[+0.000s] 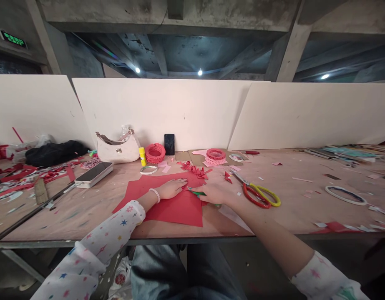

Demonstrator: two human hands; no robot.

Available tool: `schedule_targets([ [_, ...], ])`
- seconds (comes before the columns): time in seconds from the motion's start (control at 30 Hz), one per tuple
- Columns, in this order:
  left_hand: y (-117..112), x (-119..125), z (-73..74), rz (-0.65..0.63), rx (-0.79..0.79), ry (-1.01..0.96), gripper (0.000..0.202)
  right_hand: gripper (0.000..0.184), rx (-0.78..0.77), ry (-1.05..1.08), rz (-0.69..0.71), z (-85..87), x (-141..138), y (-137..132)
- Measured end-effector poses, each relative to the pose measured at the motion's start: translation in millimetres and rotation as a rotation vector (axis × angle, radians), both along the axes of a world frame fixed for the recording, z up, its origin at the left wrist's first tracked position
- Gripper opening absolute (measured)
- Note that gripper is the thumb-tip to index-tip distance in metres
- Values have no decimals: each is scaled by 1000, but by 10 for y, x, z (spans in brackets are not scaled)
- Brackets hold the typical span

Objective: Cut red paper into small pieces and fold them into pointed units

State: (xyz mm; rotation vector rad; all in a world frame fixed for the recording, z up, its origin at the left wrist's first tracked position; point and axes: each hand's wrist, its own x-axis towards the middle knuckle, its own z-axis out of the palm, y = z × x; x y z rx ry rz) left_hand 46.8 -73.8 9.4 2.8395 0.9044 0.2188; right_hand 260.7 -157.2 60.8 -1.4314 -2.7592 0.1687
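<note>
Pressing down on something, both hands?

— Left hand (172,188) open, palm flat, fingers spread on a sheet of red paper (176,210). Right hand (215,192) curled over a green-handled tool (197,193), mostly hidden under the fingers. Gripping or merely covering it: impossible to tell.

Anything worth worrying about?

— Possibly. No telling whether that tool has a blade, so some risk of a nicked finger with any slip toward the left hand just beside it. Scissors (261,195) with red and yellow handles just right of the right hand, tips angled toward it: a risk of knocking them with a careless sweep of the wrist. Folded red pieces (192,168) just ahead of the hands: light, easy to scatter with a quick slide of the paper.

And around the hands?

— Beneath them, a scrap-strewn wooden table (283,216). Ahead, a red paper ring (154,153), a glue stick (142,156), an upright phone (169,144) and a cream handbag (117,150). Far left of the hands, a black bag (54,152) and heaps of red offcuts (26,175). Far right, a tape roll (345,195). Farther ahead, white boards (161,112) along the table's far side, then a concrete ceiling (192,50) with small round lights (200,72), and a lit exit sign (13,38) up and to the left.
</note>
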Motion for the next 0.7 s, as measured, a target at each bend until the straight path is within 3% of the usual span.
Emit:
schedule_targets([
  [0.17,6,8,-12,10,-5,10,44,42,-11,13,0,-3,86,42],
  [0.37,-43,23,18,138,-23,82,50,42,12,-57,-23,35,54,91],
  [0.7,-38,28,5,161,-23,116,52,41,59,-117,-9,120,58,73],
])
